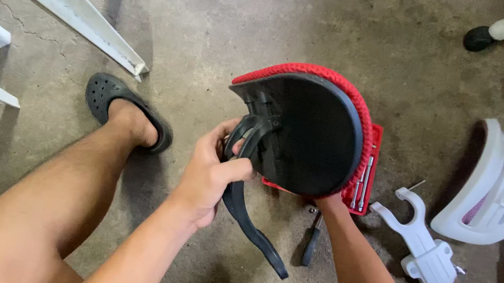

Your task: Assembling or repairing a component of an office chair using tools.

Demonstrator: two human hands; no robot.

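One package shows: a red tool case on the floor.

The red case [374, 153] lies open and flat on the concrete floor [249, 23], mostly hidden behind the black, red-edged headrest pad [315, 134]. Only its right edge shows, a narrow rectangular strip holding silver metal tool pieces in slots. No labels, signs or screens can be seen.
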